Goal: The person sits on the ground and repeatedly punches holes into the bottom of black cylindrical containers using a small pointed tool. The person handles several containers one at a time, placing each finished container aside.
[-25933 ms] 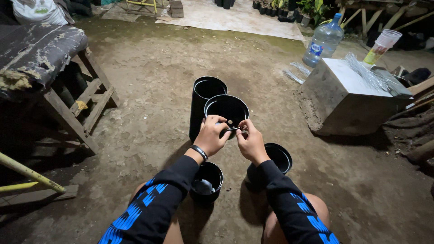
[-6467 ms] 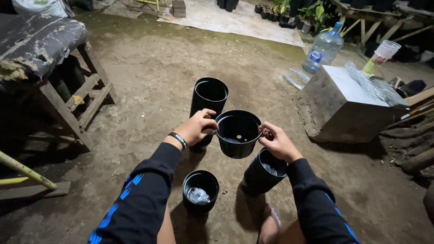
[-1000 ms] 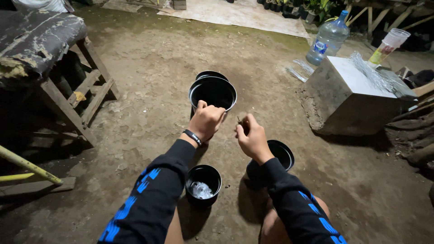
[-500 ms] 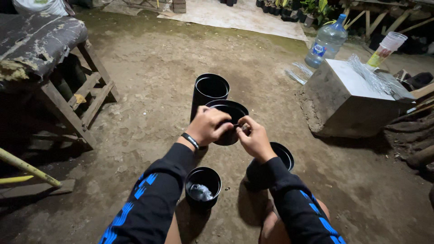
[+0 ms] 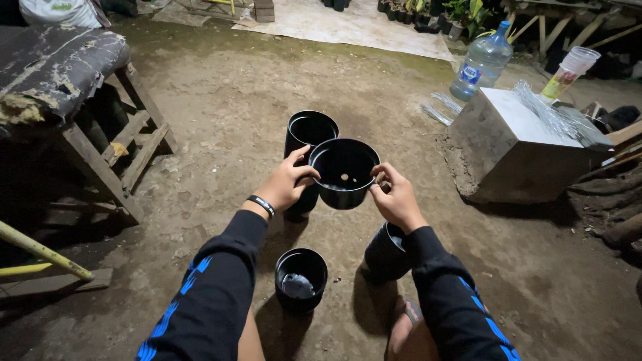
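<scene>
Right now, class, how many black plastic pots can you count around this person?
4: one held pot, a tall stack behind it that may hide more, one ground pot, one under the right forearm.

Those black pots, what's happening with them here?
A person crouched on the dirt floor holds one black plastic pot by its rim, left hand on one side and right hand on the other, its mouth tipped toward the camera. A tall stack of pots stands just behind. Two more pots stand near the knees.
</scene>
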